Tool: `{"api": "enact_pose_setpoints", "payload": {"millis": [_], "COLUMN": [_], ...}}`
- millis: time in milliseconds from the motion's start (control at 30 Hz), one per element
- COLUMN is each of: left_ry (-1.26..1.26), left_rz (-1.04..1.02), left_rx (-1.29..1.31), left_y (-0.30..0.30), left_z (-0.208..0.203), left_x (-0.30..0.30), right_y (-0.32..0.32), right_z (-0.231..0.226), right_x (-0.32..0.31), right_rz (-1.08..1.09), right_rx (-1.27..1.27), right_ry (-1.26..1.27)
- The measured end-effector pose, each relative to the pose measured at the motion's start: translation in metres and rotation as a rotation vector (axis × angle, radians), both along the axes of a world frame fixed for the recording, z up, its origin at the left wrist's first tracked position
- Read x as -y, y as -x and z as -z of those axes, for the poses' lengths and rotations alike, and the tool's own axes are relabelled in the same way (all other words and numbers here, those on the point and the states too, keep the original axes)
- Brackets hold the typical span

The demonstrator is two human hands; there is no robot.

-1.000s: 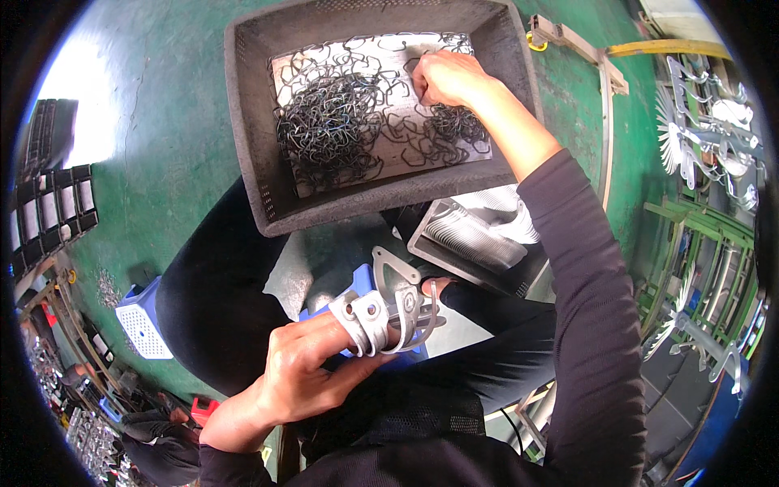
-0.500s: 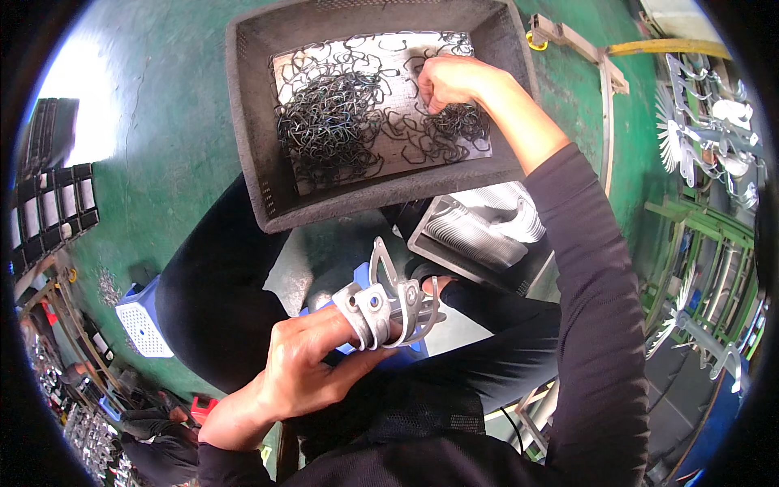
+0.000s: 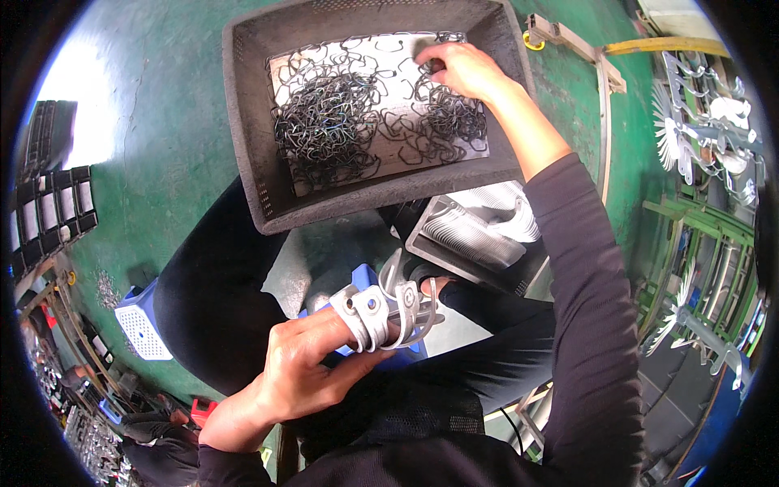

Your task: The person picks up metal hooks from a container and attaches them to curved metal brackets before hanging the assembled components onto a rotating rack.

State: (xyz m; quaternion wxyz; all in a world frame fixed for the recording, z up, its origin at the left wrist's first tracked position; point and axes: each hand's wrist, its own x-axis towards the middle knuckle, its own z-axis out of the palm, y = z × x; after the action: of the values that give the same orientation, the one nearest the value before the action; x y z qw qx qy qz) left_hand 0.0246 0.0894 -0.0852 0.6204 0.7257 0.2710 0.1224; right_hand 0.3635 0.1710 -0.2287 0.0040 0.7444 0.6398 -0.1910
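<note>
Right hand [image 3: 464,73] – upper centre, nearer the hooks – is narrowly curled; whether it grips anything cannot be told. The smaller pile of bent wire hooks [image 3: 456,120] lies just below it, axes mixed, inside the grey crate [image 3: 389,191]. Left hand [image 3: 302,364], lower centre, holds curved metal brackets [image 3: 373,321].

Single head-worn fisheye, left of a pair, facing down over the lap [image 3: 414,406]. Close range: left hand [image 3: 300,365] lower centre, bin [image 3: 389,196] upper centre; floor [image 3: 170,138] upper left, straight edges bow at rim.
</note>
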Motion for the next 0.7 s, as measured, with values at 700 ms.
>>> {"api": "enact_pose_setpoints", "payload": {"millis": [700], "left_ry": [-0.011], "left_rz": [-0.006], "left_rx": [0.002], "left_y": [0.002], "left_z": [0.002], "left_x": [-0.002], "right_y": [0.001], "right_z": [0.004], "right_x": [-0.008], "right_rz": [0.143], "right_rx": [0.003], "right_ry": [-0.042]}}
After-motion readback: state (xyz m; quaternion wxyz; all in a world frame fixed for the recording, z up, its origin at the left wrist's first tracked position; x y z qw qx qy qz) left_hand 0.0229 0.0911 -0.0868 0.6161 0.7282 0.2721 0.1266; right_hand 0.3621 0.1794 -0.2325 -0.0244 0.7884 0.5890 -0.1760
